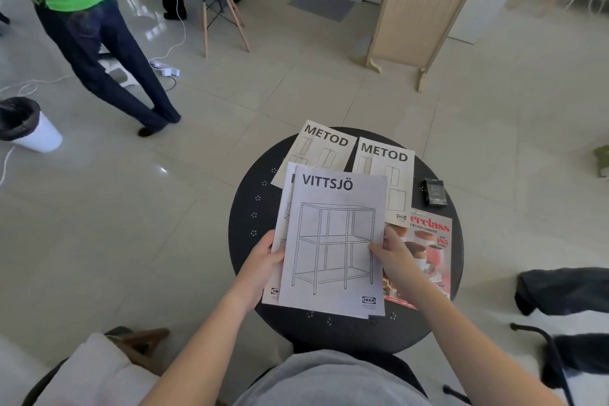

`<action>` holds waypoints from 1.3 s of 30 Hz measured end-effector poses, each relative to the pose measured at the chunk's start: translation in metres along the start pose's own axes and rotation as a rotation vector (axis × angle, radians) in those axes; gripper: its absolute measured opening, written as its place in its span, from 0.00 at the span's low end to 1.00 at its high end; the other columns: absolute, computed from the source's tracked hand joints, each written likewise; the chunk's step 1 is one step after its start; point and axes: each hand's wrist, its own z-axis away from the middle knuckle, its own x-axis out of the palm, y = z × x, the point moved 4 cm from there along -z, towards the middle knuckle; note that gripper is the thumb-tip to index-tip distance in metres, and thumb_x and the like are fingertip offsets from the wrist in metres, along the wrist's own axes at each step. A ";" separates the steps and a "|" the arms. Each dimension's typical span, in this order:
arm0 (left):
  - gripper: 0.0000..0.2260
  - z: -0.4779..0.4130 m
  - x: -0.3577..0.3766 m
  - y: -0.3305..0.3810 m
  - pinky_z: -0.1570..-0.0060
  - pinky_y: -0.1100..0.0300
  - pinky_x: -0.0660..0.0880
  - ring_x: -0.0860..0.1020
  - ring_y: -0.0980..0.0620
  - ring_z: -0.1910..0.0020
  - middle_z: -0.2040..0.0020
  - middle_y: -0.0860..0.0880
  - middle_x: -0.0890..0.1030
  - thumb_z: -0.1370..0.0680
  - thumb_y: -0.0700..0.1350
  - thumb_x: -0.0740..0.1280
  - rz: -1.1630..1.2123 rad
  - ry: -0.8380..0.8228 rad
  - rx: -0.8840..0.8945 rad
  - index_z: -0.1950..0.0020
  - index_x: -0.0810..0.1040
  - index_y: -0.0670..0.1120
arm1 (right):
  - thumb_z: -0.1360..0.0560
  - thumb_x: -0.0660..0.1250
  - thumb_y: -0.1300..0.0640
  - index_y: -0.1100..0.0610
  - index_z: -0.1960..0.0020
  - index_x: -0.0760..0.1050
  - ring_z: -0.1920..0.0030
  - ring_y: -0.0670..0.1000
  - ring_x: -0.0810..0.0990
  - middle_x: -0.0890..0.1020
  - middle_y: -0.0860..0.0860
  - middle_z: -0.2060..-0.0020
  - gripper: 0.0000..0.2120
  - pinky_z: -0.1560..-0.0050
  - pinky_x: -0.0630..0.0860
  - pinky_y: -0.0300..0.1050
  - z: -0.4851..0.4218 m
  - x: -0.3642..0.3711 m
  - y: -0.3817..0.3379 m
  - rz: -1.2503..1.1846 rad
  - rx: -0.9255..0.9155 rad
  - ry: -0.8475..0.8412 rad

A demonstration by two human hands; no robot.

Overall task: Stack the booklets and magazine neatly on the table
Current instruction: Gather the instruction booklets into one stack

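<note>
Both hands (267,260) grip flat matte VITTSJÖ booklet (333,241); glossy magazine (428,250) beside.

Matt paper booklets (333,241), glossy magazine (428,250), on a matt black perforated table (250,217).

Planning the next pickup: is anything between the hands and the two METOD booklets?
Yes. The VITTSJÖ booklet, held by the left hand and right hand, overlaps the near ends of both METOD booklets.
</note>
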 end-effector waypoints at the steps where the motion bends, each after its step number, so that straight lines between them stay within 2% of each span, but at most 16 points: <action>1: 0.09 0.000 0.002 0.002 0.39 0.43 0.84 0.89 0.45 0.38 0.37 0.49 0.90 0.19 0.52 0.74 0.014 -0.001 -0.003 0.40 0.86 0.60 | 0.14 0.62 0.63 0.46 0.33 0.73 0.41 0.49 0.85 0.86 0.47 0.40 0.16 0.51 0.81 0.43 0.001 -0.001 -0.001 -0.007 -0.004 0.023; 4: 0.09 0.002 0.011 0.006 0.36 0.41 0.83 0.88 0.45 0.37 0.36 0.49 0.89 0.18 0.51 0.73 0.032 -0.001 -0.008 0.38 0.86 0.61 | 0.16 0.66 0.61 0.49 0.24 0.68 0.39 0.57 0.85 0.85 0.52 0.39 0.23 0.40 0.83 0.60 0.002 -0.002 -0.001 -0.071 0.002 0.083; 6: 0.11 0.004 0.017 0.005 0.37 0.42 0.83 0.88 0.46 0.37 0.36 0.50 0.89 0.16 0.48 0.72 0.039 -0.006 -0.021 0.36 0.85 0.61 | 0.16 0.67 0.62 0.53 0.24 0.72 0.37 0.59 0.85 0.85 0.54 0.35 0.22 0.34 0.81 0.66 0.001 0.000 0.002 -0.141 0.022 0.075; 9: 0.14 0.006 0.026 0.003 0.41 0.42 0.86 0.89 0.47 0.40 0.38 0.50 0.90 0.14 0.45 0.66 0.047 0.022 -0.057 0.36 0.84 0.62 | 0.16 0.68 0.62 0.52 0.28 0.78 0.41 0.56 0.89 0.89 0.51 0.39 0.17 0.40 0.85 0.60 0.000 0.006 0.009 -0.205 0.031 0.059; 12: 0.14 0.008 0.032 0.001 0.42 0.47 0.85 0.89 0.49 0.41 0.38 0.51 0.90 0.12 0.59 0.62 0.079 0.056 -0.103 0.36 0.86 0.61 | 0.18 0.71 0.58 0.43 0.39 0.81 0.50 0.48 0.91 0.91 0.46 0.47 0.12 0.52 0.88 0.50 -0.001 0.010 0.016 -0.207 0.042 0.080; 14: 0.19 0.008 0.035 -0.001 0.43 0.50 0.84 0.89 0.52 0.40 0.38 0.54 0.90 0.13 0.65 0.58 0.095 0.026 -0.135 0.33 0.85 0.62 | 0.18 0.71 0.58 0.42 0.42 0.81 0.50 0.48 0.91 0.91 0.46 0.47 0.12 0.50 0.88 0.52 -0.002 0.011 0.019 -0.194 0.040 0.099; 17: 0.09 0.004 0.034 -0.002 0.43 0.52 0.85 0.89 0.55 0.41 0.37 0.54 0.89 0.12 0.51 0.67 -0.016 0.068 -0.062 0.34 0.82 0.59 | 0.17 0.69 0.59 0.49 0.35 0.80 0.48 0.50 0.91 0.90 0.47 0.46 0.12 0.48 0.88 0.52 -0.002 0.011 0.020 -0.174 0.013 0.103; 20: 0.14 0.001 0.035 -0.009 0.37 0.49 0.84 0.87 0.54 0.39 0.38 0.57 0.89 0.14 0.42 0.69 -0.096 0.100 -0.048 0.33 0.81 0.60 | 0.16 0.67 0.57 0.46 0.35 0.78 0.49 0.47 0.89 0.89 0.42 0.48 0.12 0.59 0.84 0.38 0.006 0.013 0.015 -0.105 -0.009 0.113; 22: 0.15 0.002 0.040 -0.010 0.39 0.53 0.83 0.86 0.55 0.37 0.40 0.62 0.88 0.14 0.42 0.68 -0.155 0.095 -0.040 0.34 0.81 0.63 | 0.15 0.65 0.56 0.46 0.31 0.74 0.46 0.47 0.86 0.85 0.43 0.42 0.13 0.58 0.81 0.39 0.008 0.016 0.014 -0.029 -0.011 0.101; 24: 0.17 0.003 0.046 -0.007 0.46 0.60 0.81 0.84 0.59 0.38 0.43 0.68 0.87 0.13 0.43 0.66 -0.214 0.086 -0.038 0.38 0.80 0.68 | 0.14 0.62 0.55 0.47 0.29 0.71 0.45 0.48 0.83 0.82 0.45 0.40 0.14 0.57 0.81 0.41 0.008 0.017 0.015 0.034 0.005 0.086; 26: 0.17 0.002 0.048 -0.006 0.50 0.65 0.79 0.84 0.61 0.40 0.44 0.70 0.86 0.13 0.44 0.66 -0.254 0.090 -0.035 0.40 0.80 0.70 | 0.13 0.62 0.56 0.50 0.27 0.71 0.42 0.52 0.83 0.82 0.47 0.38 0.15 0.49 0.82 0.47 0.008 0.015 0.017 0.047 0.010 0.076; 28: 0.18 0.003 0.049 -0.006 0.49 0.65 0.78 0.84 0.64 0.40 0.43 0.70 0.87 0.13 0.44 0.65 -0.272 0.101 -0.029 0.41 0.80 0.71 | 0.13 0.62 0.56 0.50 0.26 0.72 0.39 0.54 0.83 0.83 0.48 0.37 0.16 0.40 0.82 0.54 0.008 0.010 0.018 0.053 0.002 0.074; 32: 0.18 -0.001 0.052 -0.005 0.47 0.62 0.79 0.85 0.64 0.41 0.41 0.67 0.87 0.14 0.44 0.65 -0.292 0.110 -0.018 0.40 0.81 0.69 | 0.13 0.63 0.55 0.49 0.25 0.72 0.38 0.54 0.84 0.84 0.48 0.36 0.17 0.37 0.83 0.59 0.004 0.002 0.021 0.036 -0.009 0.074; 34: 0.17 -0.004 0.055 -0.004 0.46 0.61 0.80 0.86 0.64 0.42 0.41 0.66 0.88 0.13 0.43 0.65 -0.279 0.110 -0.020 0.39 0.81 0.68 | 0.14 0.64 0.55 0.49 0.28 0.74 0.41 0.50 0.85 0.85 0.46 0.39 0.15 0.40 0.85 0.56 0.000 -0.004 0.023 0.017 -0.031 0.079; 37: 0.16 -0.008 0.057 -0.002 0.44 0.58 0.81 0.86 0.65 0.44 0.41 0.64 0.88 0.13 0.42 0.66 -0.279 0.108 -0.006 0.36 0.81 0.65 | 0.15 0.66 0.56 0.46 0.37 0.78 0.46 0.46 0.87 0.87 0.41 0.45 0.09 0.55 0.85 0.40 -0.001 -0.012 0.020 -0.003 -0.036 0.066; 39: 0.16 -0.010 0.059 0.002 0.43 0.57 0.81 0.86 0.63 0.42 0.40 0.64 0.88 0.13 0.43 0.66 -0.286 0.099 0.000 0.35 0.81 0.65 | 0.15 0.67 0.57 0.43 0.42 0.79 0.44 0.51 0.88 0.88 0.45 0.46 0.09 0.52 0.86 0.45 -0.002 -0.020 0.020 -0.011 -0.021 0.058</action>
